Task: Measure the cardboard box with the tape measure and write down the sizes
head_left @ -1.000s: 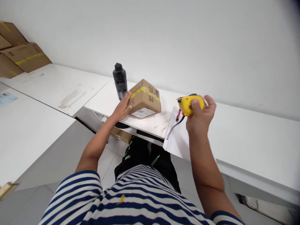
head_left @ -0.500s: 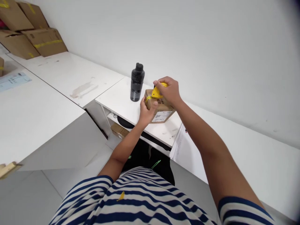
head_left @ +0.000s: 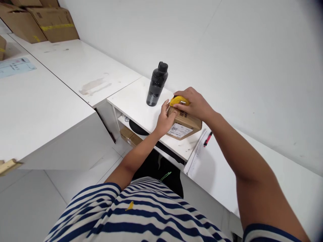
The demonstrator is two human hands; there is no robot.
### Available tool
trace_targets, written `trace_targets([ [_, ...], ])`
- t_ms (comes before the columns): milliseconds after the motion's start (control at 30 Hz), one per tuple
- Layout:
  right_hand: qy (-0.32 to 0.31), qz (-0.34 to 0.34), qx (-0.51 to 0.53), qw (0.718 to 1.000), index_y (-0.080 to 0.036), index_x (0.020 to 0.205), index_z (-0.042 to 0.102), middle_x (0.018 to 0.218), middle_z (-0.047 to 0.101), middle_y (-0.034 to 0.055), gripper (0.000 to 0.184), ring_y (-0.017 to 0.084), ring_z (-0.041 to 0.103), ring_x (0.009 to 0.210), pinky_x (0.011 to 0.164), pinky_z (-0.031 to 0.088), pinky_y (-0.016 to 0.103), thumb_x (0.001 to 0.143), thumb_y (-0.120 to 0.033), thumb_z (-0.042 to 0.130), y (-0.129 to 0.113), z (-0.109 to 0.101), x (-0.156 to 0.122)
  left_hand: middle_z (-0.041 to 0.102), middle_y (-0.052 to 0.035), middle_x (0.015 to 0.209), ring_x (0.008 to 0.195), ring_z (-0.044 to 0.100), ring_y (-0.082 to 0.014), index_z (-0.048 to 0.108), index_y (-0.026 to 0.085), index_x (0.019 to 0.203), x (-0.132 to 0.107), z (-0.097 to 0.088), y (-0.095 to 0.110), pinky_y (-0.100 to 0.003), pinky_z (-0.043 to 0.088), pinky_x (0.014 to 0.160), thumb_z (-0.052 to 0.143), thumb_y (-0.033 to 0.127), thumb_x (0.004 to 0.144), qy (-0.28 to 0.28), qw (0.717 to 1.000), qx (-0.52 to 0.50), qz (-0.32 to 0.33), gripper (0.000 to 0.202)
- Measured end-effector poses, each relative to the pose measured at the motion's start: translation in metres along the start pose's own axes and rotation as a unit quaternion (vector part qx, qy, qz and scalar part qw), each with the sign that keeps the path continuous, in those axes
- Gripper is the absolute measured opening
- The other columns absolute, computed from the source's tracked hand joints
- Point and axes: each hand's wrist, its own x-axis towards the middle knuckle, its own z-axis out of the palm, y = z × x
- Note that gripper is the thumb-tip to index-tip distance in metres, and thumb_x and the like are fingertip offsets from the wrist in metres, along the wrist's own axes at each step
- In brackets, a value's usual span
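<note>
A small brown cardboard box [head_left: 188, 120] sits on the white desk, with a white printed label on its near side. My left hand [head_left: 165, 120] grips the left end of this box, thumb on top and fingers around the far side. In my right hand [head_left: 195, 102] is a yellow tape measure [head_left: 178, 100], held against the top left edge of the box beside my left fingertips. My right fingers are closed round it and cover part of its body. A dark water bottle [head_left: 156, 84] stands upright just behind and left of the box.
To the right lie papers [head_left: 198, 153] with a red and black pen [head_left: 208, 138]. Several larger cardboard boxes [head_left: 57, 25] stand at the far left, near a blue sheet [head_left: 16, 67]. Below the desk, a shelf holds another box [head_left: 130, 136]. A white wall [head_left: 227, 60] rises behind.
The tape measure has turned flatter and sits closer to my left fingers; the yellow strip seen on the box's left end no longer shows. The view has shifted, bringing the pen into sight.
</note>
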Motion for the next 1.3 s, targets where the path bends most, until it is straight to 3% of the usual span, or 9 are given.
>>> trace_targets([
  [67,-0.003,0.009,-0.011,1.000,-0.034,0.134,0.070,0.116,0.065,0.0107,0.043,0.034,0.064,0.108,0.095,0.055,0.054,0.093,-0.046,0.066,0.001,-0.003,-0.002,0.048,-0.0039,0.170,0.160,0.044,-0.0246,0.045,0.036,0.158,-0.002,0.005,-0.002,-0.044,0.038,0.132,0.062,0.032,0.099,0.021,0.999,0.005,0.043,0.062],
  [267,-0.019,0.018,-0.015,1.000,-0.033,0.135,0.071,0.114,0.064,0.0104,0.046,0.033,0.063,0.099,0.092,0.054,0.054,0.092,-0.048,0.066,0.005,-0.014,-0.012,0.056,-0.0040,0.164,0.159,0.045,-0.0243,0.066,0.027,0.141,-0.004,0.014,-0.003,-0.042,0.031,0.137,0.057,0.036,0.102,0.085,0.991,0.038,0.096,0.041],
  [400,-0.005,0.037,-0.015,0.999,-0.034,0.134,0.072,0.109,0.063,0.0091,0.048,0.032,0.062,0.095,0.089,0.055,0.052,0.089,-0.049,0.068,0.013,-0.021,-0.027,0.055,-0.0038,0.164,0.160,0.043,-0.0246,0.070,0.029,0.137,-0.005,0.014,-0.002,-0.045,0.030,0.138,0.051,0.040,0.105,0.053,0.990,0.064,0.113,0.039],
  [567,-0.001,0.046,-0.013,0.999,-0.036,0.133,0.072,0.108,0.061,0.0082,0.048,0.029,0.060,0.088,0.082,0.056,0.049,0.089,-0.055,0.069,0.020,-0.024,-0.042,0.036,-0.0005,0.177,0.166,0.033,-0.0273,0.067,0.031,0.142,-0.006,0.009,0.002,-0.046,0.024,0.139,0.047,0.046,0.106,0.044,0.989,0.082,0.117,0.044],
  [733,0.006,0.051,0.001,0.999,-0.035,0.133,0.072,0.108,0.062,0.0084,0.047,0.031,0.061,0.097,0.089,0.054,0.052,0.089,-0.052,0.071,0.020,-0.022,-0.038,0.052,-0.0032,0.166,0.162,0.038,-0.0275,0.067,0.031,0.140,0.001,0.001,0.002,-0.046,0.024,0.139,0.048,0.049,0.104,-0.003,0.987,0.119,0.107,0.045],
  [900,0.002,0.041,0.017,0.999,-0.033,0.132,0.072,0.111,0.063,0.0086,0.048,0.033,0.061,0.099,0.093,0.052,0.053,0.087,-0.048,0.072,0.021,-0.015,-0.019,0.049,-0.0043,0.167,0.161,0.041,-0.0303,0.053,0.031,0.153,0.004,-0.004,0.003,-0.047,0.031,0.135,0.050,0.054,0.104,-0.008,0.989,0.106,0.103,0.055],
  [1100,0.010,0.026,0.028,0.999,-0.034,0.131,0.072,0.110,0.062,0.0082,0.049,0.031,0.060,0.095,0.089,0.054,0.052,0.086,-0.052,0.073,0.024,-0.007,-0.008,0.058,-0.0053,0.159,0.155,0.047,-0.0291,0.059,0.029,0.146,0.003,-0.005,0.004,-0.045,0.034,0.134,0.048,0.043,0.104,-0.023,0.986,0.125,0.110,0.046],
  [1300,0.012,0.026,0.018,0.999,-0.034,0.130,0.072,0.110,0.063,0.0080,0.049,0.031,0.059,0.095,0.091,0.054,0.053,0.085,-0.052,0.073,0.023,-0.005,-0.004,0.060,-0.0040,0.156,0.153,0.051,-0.0269,0.058,0.031,0.144,0.003,-0.004,0.000,-0.044,0.037,0.133,0.049,0.045,0.103,-0.010,0.988,0.109,0.106,0.044],
])
